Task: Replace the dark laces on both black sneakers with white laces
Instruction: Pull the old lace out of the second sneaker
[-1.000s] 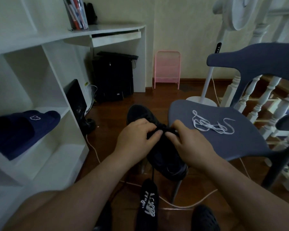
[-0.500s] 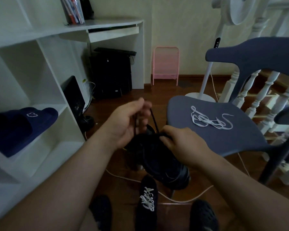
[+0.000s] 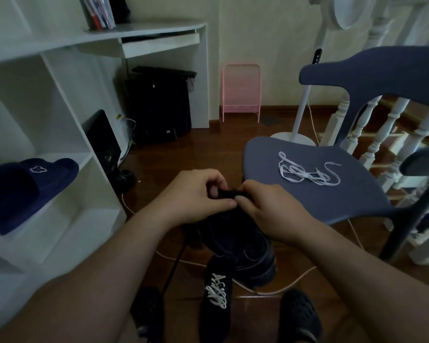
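Both hands meet over the top of the black sneaker [image 3: 235, 241], held in the air. The left hand [image 3: 196, 194] and right hand [image 3: 270, 209] each keep a curled, pinching grip on its dark lace [image 3: 229, 194]. Half a second ago the left hand was raised, pulling lace upward; now it is back down. A white lace [image 3: 305, 173] lies on the chair [image 3: 332, 194].

There is one view only, from a wide-angle camera worn on the person's head. It looks forward and steeply down, so both forearms run in from the bottom corners and meet close below the lens at mid-frame. The floor [image 3: 203, 154] fills the middle ground. A white shelf unit [image 3: 60, 134] bends along the left edge, a blue chair [image 3: 332, 199] sits on the right, and the far wall closes the top. Straight lines curve toward the frame edges.
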The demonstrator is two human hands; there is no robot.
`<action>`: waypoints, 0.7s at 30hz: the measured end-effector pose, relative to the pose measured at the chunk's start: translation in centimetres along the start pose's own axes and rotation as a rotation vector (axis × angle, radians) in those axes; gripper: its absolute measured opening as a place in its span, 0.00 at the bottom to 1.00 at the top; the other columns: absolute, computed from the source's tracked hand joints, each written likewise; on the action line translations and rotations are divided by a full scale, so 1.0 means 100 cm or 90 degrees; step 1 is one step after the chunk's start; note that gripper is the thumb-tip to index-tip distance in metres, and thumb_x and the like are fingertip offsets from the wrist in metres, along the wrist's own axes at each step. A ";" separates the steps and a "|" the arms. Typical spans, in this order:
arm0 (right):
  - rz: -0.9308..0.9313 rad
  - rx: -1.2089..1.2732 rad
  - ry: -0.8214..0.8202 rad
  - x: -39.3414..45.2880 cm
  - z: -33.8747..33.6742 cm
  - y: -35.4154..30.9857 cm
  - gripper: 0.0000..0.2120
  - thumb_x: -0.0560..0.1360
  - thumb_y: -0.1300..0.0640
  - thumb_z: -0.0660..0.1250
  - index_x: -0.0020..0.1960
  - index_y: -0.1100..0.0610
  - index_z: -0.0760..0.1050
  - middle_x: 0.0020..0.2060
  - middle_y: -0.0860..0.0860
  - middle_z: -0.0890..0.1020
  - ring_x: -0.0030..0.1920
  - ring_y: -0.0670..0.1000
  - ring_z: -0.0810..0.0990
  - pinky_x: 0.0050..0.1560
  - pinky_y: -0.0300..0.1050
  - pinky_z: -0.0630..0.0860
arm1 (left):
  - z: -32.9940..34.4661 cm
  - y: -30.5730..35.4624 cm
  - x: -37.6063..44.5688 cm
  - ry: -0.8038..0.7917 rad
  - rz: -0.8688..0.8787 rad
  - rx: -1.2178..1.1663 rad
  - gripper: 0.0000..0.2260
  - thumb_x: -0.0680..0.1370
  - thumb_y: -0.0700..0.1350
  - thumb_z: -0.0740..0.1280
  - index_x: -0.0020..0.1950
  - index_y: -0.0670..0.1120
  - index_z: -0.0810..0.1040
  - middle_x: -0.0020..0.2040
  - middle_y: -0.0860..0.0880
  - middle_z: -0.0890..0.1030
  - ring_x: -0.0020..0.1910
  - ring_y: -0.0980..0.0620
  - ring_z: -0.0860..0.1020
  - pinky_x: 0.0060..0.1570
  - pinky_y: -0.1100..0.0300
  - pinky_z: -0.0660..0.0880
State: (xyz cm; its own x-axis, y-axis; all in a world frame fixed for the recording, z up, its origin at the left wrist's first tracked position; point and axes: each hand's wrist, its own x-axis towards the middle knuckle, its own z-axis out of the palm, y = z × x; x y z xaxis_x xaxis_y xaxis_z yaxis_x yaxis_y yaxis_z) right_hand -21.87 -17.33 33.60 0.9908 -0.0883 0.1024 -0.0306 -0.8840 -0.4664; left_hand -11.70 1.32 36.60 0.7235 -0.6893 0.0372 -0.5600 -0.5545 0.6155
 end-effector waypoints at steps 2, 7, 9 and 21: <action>0.015 -0.004 0.012 0.000 -0.001 -0.001 0.11 0.83 0.38 0.57 0.49 0.43 0.68 0.41 0.47 0.78 0.41 0.54 0.78 0.38 0.57 0.76 | 0.003 -0.002 -0.002 0.022 0.025 -0.007 0.10 0.76 0.56 0.77 0.51 0.61 0.78 0.43 0.57 0.81 0.40 0.60 0.80 0.42 0.61 0.78; 0.055 -0.010 0.051 0.000 -0.002 -0.005 0.13 0.84 0.39 0.56 0.49 0.47 0.70 0.39 0.49 0.77 0.39 0.55 0.77 0.36 0.55 0.75 | 0.007 -0.003 -0.003 0.076 0.121 0.106 0.05 0.80 0.55 0.73 0.50 0.62 0.78 0.48 0.59 0.77 0.46 0.60 0.76 0.46 0.59 0.74; 0.065 -0.004 0.063 0.000 -0.002 -0.006 0.13 0.84 0.40 0.57 0.50 0.47 0.71 0.39 0.50 0.78 0.39 0.56 0.77 0.37 0.56 0.76 | 0.010 0.001 0.000 0.123 0.133 0.157 0.05 0.79 0.58 0.72 0.52 0.60 0.80 0.48 0.59 0.76 0.48 0.58 0.75 0.49 0.56 0.76; 0.032 0.070 0.151 0.002 -0.016 -0.006 0.14 0.84 0.46 0.61 0.39 0.43 0.67 0.33 0.45 0.75 0.34 0.44 0.73 0.32 0.46 0.68 | 0.002 0.002 0.002 0.108 0.086 -0.241 0.12 0.74 0.50 0.65 0.31 0.58 0.79 0.43 0.58 0.77 0.45 0.59 0.76 0.48 0.59 0.70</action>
State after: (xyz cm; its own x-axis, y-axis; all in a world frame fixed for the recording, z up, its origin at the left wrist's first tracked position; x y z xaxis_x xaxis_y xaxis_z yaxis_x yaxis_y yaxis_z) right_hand -21.88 -17.50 35.30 0.9297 -0.2473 0.2729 -0.0519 -0.8215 -0.5678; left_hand -11.73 0.97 36.52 0.7282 -0.6395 0.2465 -0.4894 -0.2335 0.8402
